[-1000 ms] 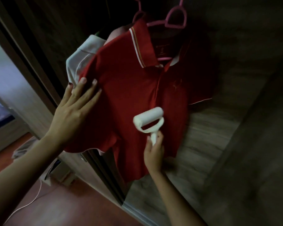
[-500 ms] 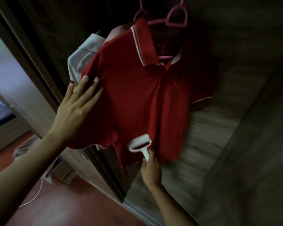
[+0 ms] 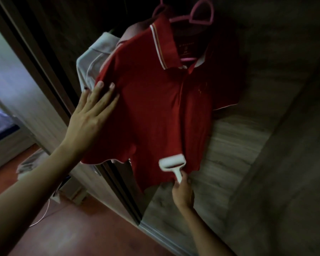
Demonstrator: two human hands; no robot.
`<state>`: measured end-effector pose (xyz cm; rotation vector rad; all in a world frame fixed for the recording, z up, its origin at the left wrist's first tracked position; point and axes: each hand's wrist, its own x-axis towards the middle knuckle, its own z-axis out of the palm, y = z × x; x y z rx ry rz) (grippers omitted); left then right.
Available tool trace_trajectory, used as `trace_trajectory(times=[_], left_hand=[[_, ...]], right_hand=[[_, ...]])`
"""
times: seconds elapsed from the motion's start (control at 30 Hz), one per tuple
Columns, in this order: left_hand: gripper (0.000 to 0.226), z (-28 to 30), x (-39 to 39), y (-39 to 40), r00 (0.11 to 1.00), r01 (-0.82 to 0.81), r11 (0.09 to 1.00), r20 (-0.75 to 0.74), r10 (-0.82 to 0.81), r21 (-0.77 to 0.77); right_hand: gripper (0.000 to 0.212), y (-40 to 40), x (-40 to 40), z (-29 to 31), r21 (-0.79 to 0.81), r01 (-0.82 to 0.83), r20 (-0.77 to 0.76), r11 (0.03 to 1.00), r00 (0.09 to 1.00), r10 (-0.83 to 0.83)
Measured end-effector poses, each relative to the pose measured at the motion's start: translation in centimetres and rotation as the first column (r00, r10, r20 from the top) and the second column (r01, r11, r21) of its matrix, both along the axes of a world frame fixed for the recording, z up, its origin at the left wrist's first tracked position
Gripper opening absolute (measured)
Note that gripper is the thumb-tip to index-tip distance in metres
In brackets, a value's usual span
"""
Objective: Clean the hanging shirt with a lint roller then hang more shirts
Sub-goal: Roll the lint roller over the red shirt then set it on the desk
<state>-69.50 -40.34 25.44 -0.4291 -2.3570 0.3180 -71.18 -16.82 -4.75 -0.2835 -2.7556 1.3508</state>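
A red polo shirt (image 3: 155,100) with a white-striped collar hangs on a pink hanger (image 3: 201,17) against a wooden wardrobe door. My left hand (image 3: 92,115) lies flat with fingers spread on the shirt's left sleeve, pressing it. My right hand (image 3: 183,193) grips the handle of a white lint roller (image 3: 172,162), whose roll rests on the shirt's front near the bottom hem.
A white shirt (image 3: 92,58) hangs behind the red one, at its left. The wardrobe door (image 3: 238,145) fills the right side. A dark gap and door frame (image 3: 44,61) run at the left. On the red floor (image 3: 81,228) lie a white cable and a pale bundle.
The lint roller has travelled down the shirt front from chest height to the bottom hem, with my right hand following. My left hand has stayed pressed on the sleeve.
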Motion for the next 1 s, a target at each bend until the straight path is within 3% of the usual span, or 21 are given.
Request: trace_trajectory(times=[0.1,0.2,0.37,0.47,0.57,0.8,1.0], left_hand=[[0.056,-0.3,-0.1,0.2,1.000,0.017,1.000,-0.013,-0.016,0.015],[0.061,-0.7,-0.2,0.6,0.999,0.032,0.999,-0.012,-0.031,0.040],[0.053,-1.1,-0.3,1.1,0.999,0.049,0.998,-0.027,-0.047,0.045],[0.053,-1.6,-0.1,1.4,0.999,0.050,0.997,-0.012,-0.049,0.056],[0.054,-1.9,-0.1,1.8,0.998,0.055,0.996,-0.005,-0.055,0.064],[0.062,-3.5,0.2,3.6,0.993,0.098,0.975,0.046,-0.109,0.197],[0.056,-4.4,0.8,6.1,0.978,0.195,0.930,0.017,-0.210,0.311]], right_hand=[[0.041,1.2,-1.6,3.5,-0.155,0.126,-0.345,0.980,0.922,-0.173],[0.041,2.3,-4.5,7.0,-0.276,0.142,-0.459,0.951,0.850,-0.260],[0.034,3.3,-7.1,7.2,-0.172,0.169,-0.344,0.970,0.913,-0.220],[0.034,4.1,-6.5,4.8,-0.039,0.145,-0.093,0.989,0.985,-0.149],[0.033,4.8,-4.7,3.0,0.032,0.091,0.094,0.995,0.991,-0.094],[0.009,4.8,-1.8,3.3,-0.262,0.116,0.006,0.958,0.993,-0.119],[0.015,5.4,1.4,8.5,-0.230,0.124,-0.124,0.965,0.980,-0.156]])
